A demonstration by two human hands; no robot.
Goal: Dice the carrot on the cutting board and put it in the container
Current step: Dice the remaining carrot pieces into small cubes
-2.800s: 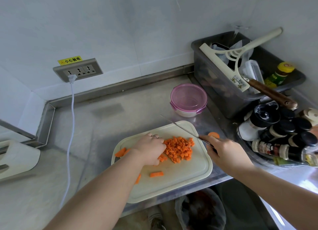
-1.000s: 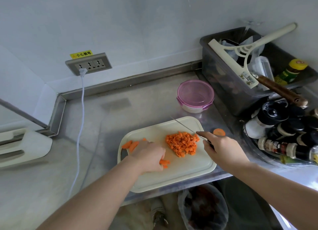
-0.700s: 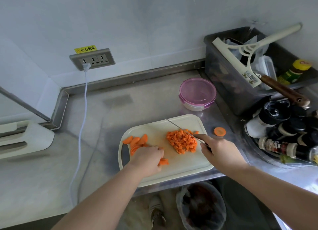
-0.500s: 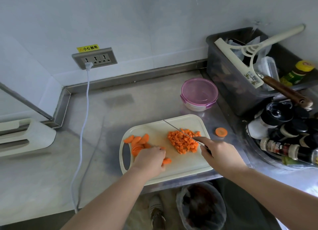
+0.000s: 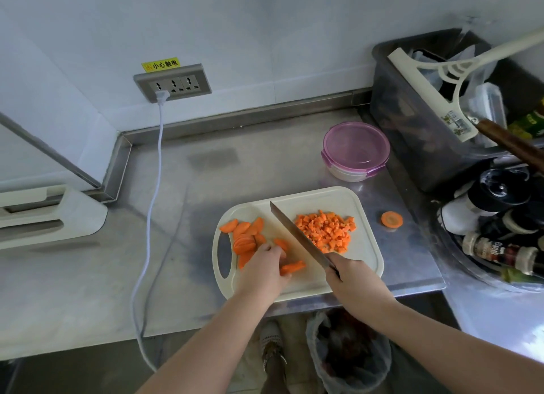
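A cream cutting board [image 5: 365, 261] lies at the steel counter's front edge. A heap of diced carrot [image 5: 326, 230] sits on its right half. Several carrot slices [image 5: 244, 237] lie on its left half. My left hand [image 5: 263, 268] rests on the board with its fingers curled over a few slices [image 5: 291, 267] near the middle. My right hand [image 5: 351, 280] grips the handle of a knife [image 5: 297, 236], whose blade slants up-left between the slices and the dice. A round container with a purple lid [image 5: 356, 149] stands closed behind the board.
One carrot round [image 5: 392, 219] lies on the counter right of the board. A grey bin [image 5: 435, 114] with a squeegee and a basket of bottles [image 5: 500, 231] crowd the right side. A white cable [image 5: 153, 217] hangs from the wall socket. A lined trash bin [image 5: 350, 352] stands below.
My right hand swung the knife left, off the diced heap, into the gap beside the slices. My left hand stayed on the slices near the board's middle.
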